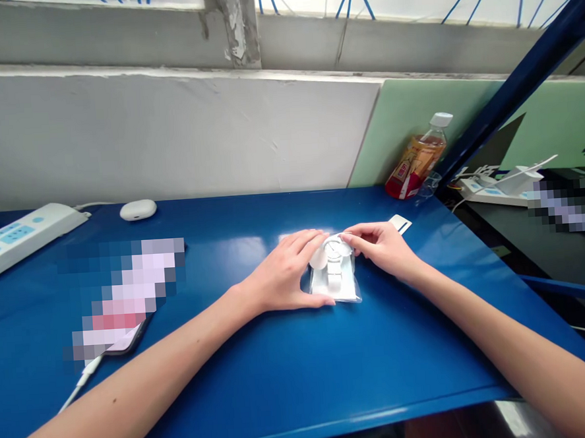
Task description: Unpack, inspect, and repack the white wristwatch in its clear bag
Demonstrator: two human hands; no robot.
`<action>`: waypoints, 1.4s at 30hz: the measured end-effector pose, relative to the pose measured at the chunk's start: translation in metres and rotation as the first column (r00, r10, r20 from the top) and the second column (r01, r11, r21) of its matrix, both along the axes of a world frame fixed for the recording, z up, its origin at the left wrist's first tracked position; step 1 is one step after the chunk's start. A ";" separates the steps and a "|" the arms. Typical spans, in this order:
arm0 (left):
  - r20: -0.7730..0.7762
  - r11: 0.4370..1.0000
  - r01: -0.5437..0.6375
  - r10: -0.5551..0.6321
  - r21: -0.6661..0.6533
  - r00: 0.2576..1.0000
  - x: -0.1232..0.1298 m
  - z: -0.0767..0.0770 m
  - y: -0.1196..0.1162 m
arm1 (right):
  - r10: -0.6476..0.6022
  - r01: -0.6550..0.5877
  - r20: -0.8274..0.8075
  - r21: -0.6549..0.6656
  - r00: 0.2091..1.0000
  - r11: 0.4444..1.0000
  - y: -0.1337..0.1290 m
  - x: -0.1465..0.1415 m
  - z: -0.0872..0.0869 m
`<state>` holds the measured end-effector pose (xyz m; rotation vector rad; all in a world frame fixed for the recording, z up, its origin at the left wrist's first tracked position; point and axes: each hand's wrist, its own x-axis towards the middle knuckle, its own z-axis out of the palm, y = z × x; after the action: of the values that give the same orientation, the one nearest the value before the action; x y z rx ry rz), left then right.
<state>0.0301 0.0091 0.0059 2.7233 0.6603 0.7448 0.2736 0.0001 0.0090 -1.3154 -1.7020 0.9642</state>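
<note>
Left hand—spread around packet; right hand—pinching its top

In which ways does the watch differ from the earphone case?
The watch is inside a clear bag; the earphone case is uncovered. The watch has a round face and strap; the case is a smooth oval. The watch lies between the left hand and right hand; the case, apart from both. Both look white.
</note>
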 end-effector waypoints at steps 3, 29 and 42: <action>-0.030 0.997 -0.029 0.027 -0.078 0.999 0.000 -0.001 0.000 | -0.007 -0.005 0.127 0.091 0.992 0.996 -0.001 0.000 -0.003; -0.007 0.987 -0.158 0.158 -0.016 0.987 0.002 -0.004 0.001 | 0.212 -0.429 0.670 0.175 0.711 0.886 -0.012 0.014 0.013; -0.184 0.989 -0.129 0.114 -0.071 0.976 -0.008 0.001 0.010 | 0.232 -0.413 0.682 0.114 0.694 0.903 -0.009 0.017 0.014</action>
<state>0.0221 0.0192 0.0066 2.7139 0.8839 0.4878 0.2906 -0.0087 0.0233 -1.2710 -2.5833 0.4252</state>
